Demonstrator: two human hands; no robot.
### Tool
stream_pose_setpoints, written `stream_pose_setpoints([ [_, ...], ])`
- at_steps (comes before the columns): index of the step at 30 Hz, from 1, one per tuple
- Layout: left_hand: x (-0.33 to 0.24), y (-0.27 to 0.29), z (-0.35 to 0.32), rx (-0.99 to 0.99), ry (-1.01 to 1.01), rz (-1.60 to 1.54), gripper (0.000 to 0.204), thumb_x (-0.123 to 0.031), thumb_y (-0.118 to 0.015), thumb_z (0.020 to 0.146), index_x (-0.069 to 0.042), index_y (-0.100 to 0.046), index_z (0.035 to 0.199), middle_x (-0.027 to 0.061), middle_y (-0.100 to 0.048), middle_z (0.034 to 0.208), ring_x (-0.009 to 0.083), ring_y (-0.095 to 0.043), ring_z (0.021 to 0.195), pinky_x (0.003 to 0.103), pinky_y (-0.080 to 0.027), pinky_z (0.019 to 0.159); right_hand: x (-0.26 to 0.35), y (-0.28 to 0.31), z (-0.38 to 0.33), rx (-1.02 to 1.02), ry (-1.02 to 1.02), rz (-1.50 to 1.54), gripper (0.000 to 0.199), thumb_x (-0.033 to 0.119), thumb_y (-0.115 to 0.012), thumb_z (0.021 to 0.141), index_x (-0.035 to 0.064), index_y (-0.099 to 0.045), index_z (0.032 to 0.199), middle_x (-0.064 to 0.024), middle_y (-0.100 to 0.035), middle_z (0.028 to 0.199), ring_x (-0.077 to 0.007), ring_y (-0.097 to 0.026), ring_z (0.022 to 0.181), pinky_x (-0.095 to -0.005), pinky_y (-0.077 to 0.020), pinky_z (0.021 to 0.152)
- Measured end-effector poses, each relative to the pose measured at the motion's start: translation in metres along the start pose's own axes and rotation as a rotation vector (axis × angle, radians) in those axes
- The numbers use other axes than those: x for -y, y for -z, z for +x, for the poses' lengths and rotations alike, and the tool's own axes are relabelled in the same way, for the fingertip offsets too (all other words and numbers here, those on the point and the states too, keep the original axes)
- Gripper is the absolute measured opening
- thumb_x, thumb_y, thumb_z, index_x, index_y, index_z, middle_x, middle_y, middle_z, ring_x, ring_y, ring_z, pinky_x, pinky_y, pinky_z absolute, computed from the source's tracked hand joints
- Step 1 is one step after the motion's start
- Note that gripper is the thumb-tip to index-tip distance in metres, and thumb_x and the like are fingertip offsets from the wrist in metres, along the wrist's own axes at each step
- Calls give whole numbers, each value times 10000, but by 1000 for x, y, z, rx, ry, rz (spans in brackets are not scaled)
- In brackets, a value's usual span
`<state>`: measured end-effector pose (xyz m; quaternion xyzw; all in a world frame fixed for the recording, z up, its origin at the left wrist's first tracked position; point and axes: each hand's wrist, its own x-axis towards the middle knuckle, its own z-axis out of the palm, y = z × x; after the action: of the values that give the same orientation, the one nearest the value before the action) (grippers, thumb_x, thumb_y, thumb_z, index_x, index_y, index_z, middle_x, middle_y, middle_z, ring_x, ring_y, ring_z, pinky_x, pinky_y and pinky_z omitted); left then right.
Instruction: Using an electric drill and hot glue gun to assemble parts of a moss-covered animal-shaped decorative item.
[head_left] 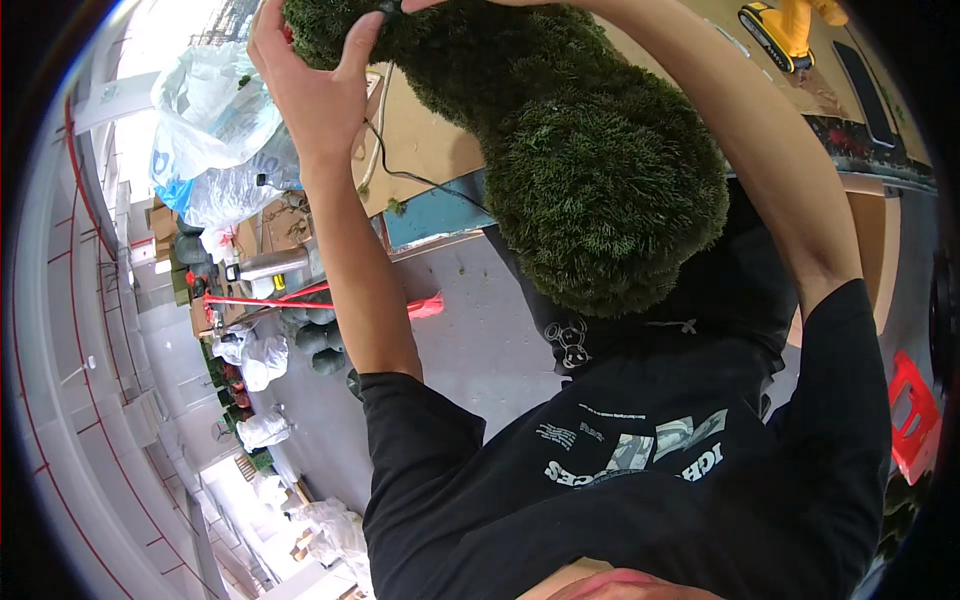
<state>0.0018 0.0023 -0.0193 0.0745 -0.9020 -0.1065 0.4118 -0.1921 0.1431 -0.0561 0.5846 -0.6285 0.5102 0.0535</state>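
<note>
The left hand (305,85) lies against the upper left side of a large, dark green, mossy lump of artificial greenery (590,190), its fingers spread and curled over the bristly surface, the thumb pressed into the green near the top. The right hand (450,5) sits at the very top edge of the view, mostly cut off, so how far it is open cannot be told; its forearm runs down the right side of the lump. The greenery is held up in front of the person's chest, above a cardboard sheet (425,140) that covers the bench, and its rounded lower end hangs over the bench's near edge. A thin black cable (415,178) trails from the top of the lump across the cardboard. A yellow cordless drill (785,30) lies on the far right part of the bench. To the left, clear plastic bags (215,120) are heaped, and a red stool (912,415) stands on the grey floor (470,340) at the right.
</note>
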Motion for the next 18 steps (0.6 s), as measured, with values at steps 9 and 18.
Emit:
stream_pose_setpoints([
  [9,-1,8,8,63,-418,252,275,-25,-726,907,-86,-739,1175,243,-507,1483,413,-412,1440,502,-313,1183,-19,-12,-2,-85,83,-23,848,388,-804,854,-89,-432,1448,-330,-521,1417,-442,-492,1349,-461,-400,1139],
  [18,-2,10,30,278,-541,336,247,-138,-572,1030,-130,-783,1159,276,-403,1581,460,-337,1485,532,-229,1219,-17,-8,-1,-65,92,-30,809,350,-807,854,-97,-448,1423,-363,-523,1359,-463,-508,1302,-461,-414,1119],
])
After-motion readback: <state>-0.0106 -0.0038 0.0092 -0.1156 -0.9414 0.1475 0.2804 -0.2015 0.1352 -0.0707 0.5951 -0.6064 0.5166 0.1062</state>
